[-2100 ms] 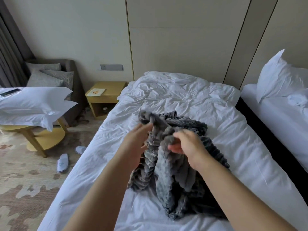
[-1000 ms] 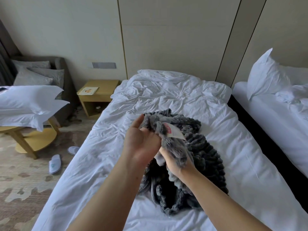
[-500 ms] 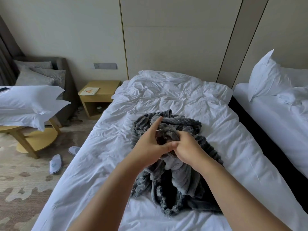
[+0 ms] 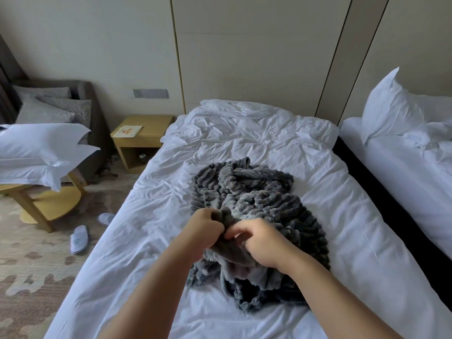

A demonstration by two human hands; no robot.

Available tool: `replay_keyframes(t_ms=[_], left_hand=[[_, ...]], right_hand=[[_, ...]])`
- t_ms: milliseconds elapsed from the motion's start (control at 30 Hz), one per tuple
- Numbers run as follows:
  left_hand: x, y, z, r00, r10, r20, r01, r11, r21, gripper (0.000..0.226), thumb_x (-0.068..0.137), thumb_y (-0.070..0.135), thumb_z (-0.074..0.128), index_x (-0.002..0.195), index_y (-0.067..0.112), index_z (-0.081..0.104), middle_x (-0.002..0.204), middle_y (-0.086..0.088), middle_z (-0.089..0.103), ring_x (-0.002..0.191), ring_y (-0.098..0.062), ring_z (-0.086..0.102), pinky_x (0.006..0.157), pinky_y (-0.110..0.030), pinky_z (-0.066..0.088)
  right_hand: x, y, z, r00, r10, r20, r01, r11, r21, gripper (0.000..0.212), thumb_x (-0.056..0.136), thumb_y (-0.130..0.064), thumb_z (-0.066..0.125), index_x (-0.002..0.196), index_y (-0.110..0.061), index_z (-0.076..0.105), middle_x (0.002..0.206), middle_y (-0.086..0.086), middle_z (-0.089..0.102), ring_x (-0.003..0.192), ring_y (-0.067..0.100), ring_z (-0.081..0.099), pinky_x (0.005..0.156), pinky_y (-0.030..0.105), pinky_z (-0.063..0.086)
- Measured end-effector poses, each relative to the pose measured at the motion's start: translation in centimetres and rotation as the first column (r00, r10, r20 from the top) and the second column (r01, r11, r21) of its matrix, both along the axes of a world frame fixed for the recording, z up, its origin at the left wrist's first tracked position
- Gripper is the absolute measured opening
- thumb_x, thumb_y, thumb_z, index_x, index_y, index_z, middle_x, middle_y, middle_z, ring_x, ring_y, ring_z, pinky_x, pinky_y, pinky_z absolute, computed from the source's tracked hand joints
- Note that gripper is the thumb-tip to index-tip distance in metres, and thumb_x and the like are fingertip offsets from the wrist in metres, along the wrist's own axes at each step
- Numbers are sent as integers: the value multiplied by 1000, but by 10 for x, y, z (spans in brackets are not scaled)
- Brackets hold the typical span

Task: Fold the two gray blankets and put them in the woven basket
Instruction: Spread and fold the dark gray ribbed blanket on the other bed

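Note:
A crumpled gray ribbed blanket [image 4: 264,199] lies in a heap on the middle of the white bed [image 4: 244,138]. My left hand [image 4: 204,227] grips a bunch of its fabric at the near side of the heap. My right hand [image 4: 265,243] pinches the same bunch right beside it, fingers curled into the plush cloth. I cannot tell whether the heap holds one blanket or two. No woven basket is in view.
A second bed [image 4: 415,172] with a white pillow [image 4: 389,104] stands at the right across a dark gap. On the left are a wooden nightstand [image 4: 139,143], a round wooden table [image 4: 46,204] stacked with white pillows, a gray armchair [image 4: 83,111], and slippers [image 4: 79,238] on the carpet.
Both hands have come down and toward me with the gathered fabric, from a raised hold to just above the heap. The white label seen a second ago is out of sight.

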State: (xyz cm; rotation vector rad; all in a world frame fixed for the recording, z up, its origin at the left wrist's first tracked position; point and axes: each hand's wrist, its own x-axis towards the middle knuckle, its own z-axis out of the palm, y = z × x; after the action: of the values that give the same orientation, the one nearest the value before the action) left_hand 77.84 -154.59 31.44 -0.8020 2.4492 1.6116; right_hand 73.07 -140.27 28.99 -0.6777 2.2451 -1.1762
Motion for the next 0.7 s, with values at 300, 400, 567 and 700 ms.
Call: replay_keyframes(t_ms=[300, 400, 567, 700], left_hand=[[10, -16, 13, 881, -104, -461, 316, 855, 410, 56, 85, -16, 41, 48, 22, 60, 68, -7, 70, 78, -30, 71, 56, -33, 57], [13, -15, 16, 857, -185, -482, 393, 838, 378, 44, 68, -11, 37, 45, 23, 55, 60, -1, 64, 72, -25, 70, 53, -29, 54], [13, -19, 17, 892, -195, -408, 334, 893, 303, 61, 73, -24, 29, 45, 22, 58, 54, 4, 59, 60, -14, 65, 53, -27, 51], [8, -31, 19, 908, 118, -402, -11, 966, 258, 52, 79, -21, 37, 58, 20, 61, 56, 2, 66, 57, -14, 66, 46, -23, 49]], right_hand=[[-33, 16, -21, 978, -185, 93, 190, 980, -58, 91, 75, -22, 78, 145, -38, 22, 146, -4, 31, 132, 18, 33, 103, 43, 39], [-32, 8, -34, 992, 21, 124, -13, 998, -63, 109, 74, -17, 80, 150, -43, 6, 147, -5, 42, 130, 7, 45, 92, 27, 51], [-31, 7, -56, 975, 186, 125, -206, 963, 172, 19, 76, -20, 74, 94, -24, 73, 91, -6, 75, 87, 7, 71, 80, 22, 56], [-51, 13, -30, 955, -229, -189, 247, 966, 77, 6, 80, -17, 65, 74, -16, 65, 72, -7, 67, 76, 16, 65, 58, 22, 43]])
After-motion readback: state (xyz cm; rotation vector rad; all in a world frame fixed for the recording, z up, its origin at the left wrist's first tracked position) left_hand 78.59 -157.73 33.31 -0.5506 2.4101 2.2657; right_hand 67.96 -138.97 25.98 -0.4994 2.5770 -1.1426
